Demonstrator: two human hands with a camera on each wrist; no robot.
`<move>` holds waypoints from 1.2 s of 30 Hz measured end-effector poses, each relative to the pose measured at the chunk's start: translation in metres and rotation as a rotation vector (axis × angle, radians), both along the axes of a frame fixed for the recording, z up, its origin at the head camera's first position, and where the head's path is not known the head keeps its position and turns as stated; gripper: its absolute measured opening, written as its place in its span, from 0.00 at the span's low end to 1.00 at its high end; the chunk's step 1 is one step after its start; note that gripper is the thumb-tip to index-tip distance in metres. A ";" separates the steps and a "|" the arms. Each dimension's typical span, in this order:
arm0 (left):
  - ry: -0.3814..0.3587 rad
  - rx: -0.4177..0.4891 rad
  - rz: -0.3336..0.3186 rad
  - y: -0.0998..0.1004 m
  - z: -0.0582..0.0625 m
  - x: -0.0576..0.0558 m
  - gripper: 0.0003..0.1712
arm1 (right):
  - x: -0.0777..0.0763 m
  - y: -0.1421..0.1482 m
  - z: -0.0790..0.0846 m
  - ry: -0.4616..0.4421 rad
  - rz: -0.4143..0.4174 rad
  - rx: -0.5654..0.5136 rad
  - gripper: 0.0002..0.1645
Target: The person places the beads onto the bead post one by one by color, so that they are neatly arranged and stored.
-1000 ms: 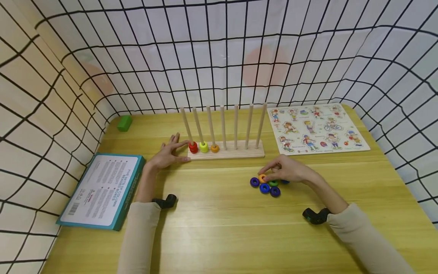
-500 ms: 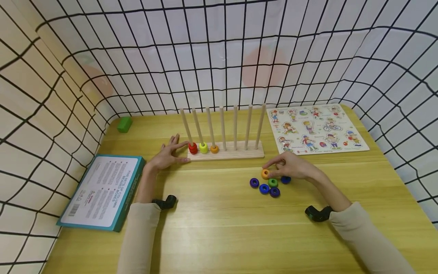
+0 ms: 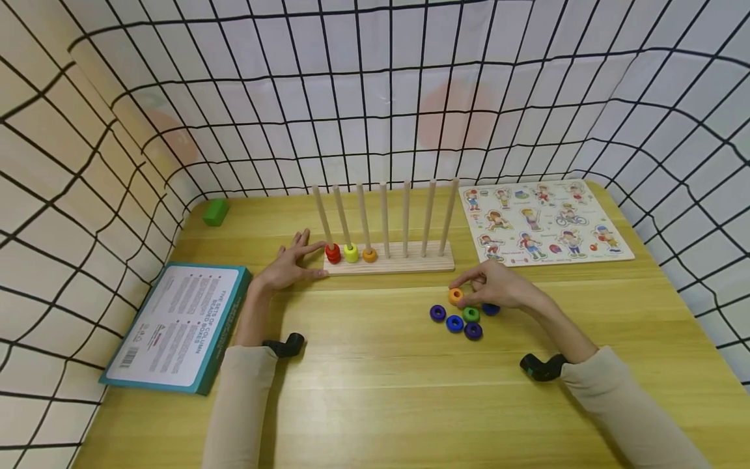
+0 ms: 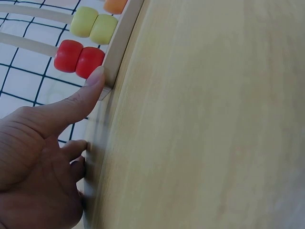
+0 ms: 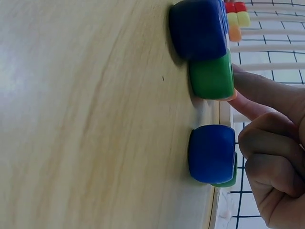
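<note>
A wooden peg stand (image 3: 404, 264) stands at mid-table. Its three leftmost pegs carry red beads (image 3: 333, 255), yellow beads (image 3: 351, 254) and an orange bead on the third. My left hand (image 3: 284, 268) holds the stand's left end, thumb at the front corner and forefinger at the back; in the left wrist view the thumb (image 4: 90, 90) lies beside the red beads. Between thumb and forefinger, my right hand (image 3: 498, 285) pinches a loose orange bead (image 3: 452, 298). Close by lie a green bead (image 3: 471, 320), blue beads (image 3: 454, 328) and purple beads (image 3: 437, 318).
A teal-edged box (image 3: 170, 326) lies at the left, with a green block (image 3: 215, 212) behind it. A picture puzzle board (image 3: 545, 225) lies at the back right. Black netting (image 3: 375, 117) rises around the table's back and sides.
My right hand has drawn the orange bead slightly back and right, apart from the other loose beads, uncovering the green one. The left hand stays at the stand.
</note>
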State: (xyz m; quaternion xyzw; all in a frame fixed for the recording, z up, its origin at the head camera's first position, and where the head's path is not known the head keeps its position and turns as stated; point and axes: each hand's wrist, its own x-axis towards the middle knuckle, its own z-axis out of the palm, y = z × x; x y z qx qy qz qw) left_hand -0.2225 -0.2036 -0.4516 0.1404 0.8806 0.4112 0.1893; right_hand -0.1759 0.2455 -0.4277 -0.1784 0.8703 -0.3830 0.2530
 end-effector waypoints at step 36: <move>-0.001 0.004 0.015 -0.002 -0.003 -0.003 0.42 | -0.033 -0.073 0.170 0.338 -0.033 -0.113 0.17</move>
